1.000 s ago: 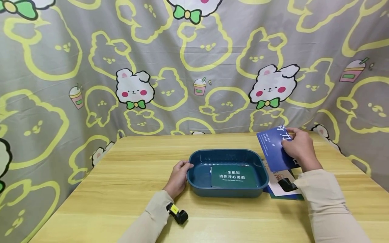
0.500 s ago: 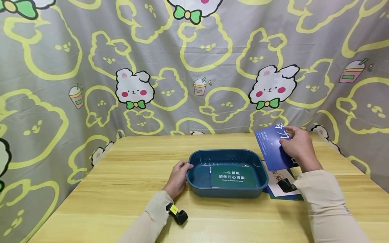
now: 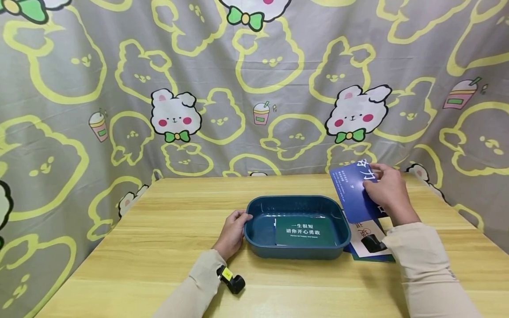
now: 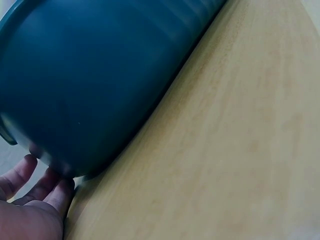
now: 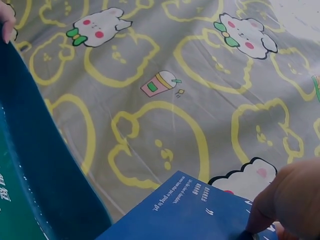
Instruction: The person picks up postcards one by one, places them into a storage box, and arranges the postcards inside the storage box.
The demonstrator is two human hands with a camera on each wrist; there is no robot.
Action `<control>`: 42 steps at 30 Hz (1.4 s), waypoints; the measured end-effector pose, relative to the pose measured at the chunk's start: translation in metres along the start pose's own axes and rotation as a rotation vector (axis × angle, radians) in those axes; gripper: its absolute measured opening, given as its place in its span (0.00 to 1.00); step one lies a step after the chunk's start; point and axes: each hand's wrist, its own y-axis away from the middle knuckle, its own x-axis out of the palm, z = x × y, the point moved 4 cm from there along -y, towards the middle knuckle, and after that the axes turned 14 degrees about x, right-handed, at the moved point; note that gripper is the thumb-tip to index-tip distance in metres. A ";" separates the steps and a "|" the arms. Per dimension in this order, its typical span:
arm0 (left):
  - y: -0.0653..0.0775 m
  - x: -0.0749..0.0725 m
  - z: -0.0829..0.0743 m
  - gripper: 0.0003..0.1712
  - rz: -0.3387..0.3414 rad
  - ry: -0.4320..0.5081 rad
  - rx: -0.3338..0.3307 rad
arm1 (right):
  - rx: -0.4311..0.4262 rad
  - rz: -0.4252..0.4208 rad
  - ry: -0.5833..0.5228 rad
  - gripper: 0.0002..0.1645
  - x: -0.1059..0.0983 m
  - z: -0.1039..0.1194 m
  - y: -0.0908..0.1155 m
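Note:
A dark teal plastic basin point(image 3: 294, 252) with rounded corners stands on the table. At its left end my left hand point(image 3: 231, 234) grips the rim, with fingertips against the outer wall in the left wrist view. Inside the basin lies a green card point(image 3: 305, 240) with white writing, on top of something with a pale edge. To the right, my right hand point(image 3: 387, 192) pinches a blue card point(image 3: 354, 201) with white writing, held tilted above the table beside the basin's right end. In the right wrist view the thumb presses on the card's face point(image 5: 175, 215).
Below the blue card, several more cards point(image 3: 362, 248) lie overlapping on the wooden table point(image 3: 179, 212), a whitish one with brown writing on top. They sit close against the basin's right side. A patterned curtain point(image 3: 222, 110) hangs behind the table.
My right hand has shifted slightly left with the blue card, which sits a little nearer the basin. My left hand and the basin have stayed almost where they were.

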 end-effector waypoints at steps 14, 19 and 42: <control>-0.001 0.000 0.001 0.13 -0.011 0.009 -0.006 | -0.051 0.057 -0.013 0.38 0.010 0.009 0.008; 0.000 0.000 -0.001 0.13 -0.013 0.000 -0.013 | -0.070 0.059 -0.009 0.38 0.014 0.011 0.009; 0.001 0.000 -0.003 0.15 0.000 0.001 -0.013 | -0.133 0.105 -0.044 0.39 0.030 0.018 0.016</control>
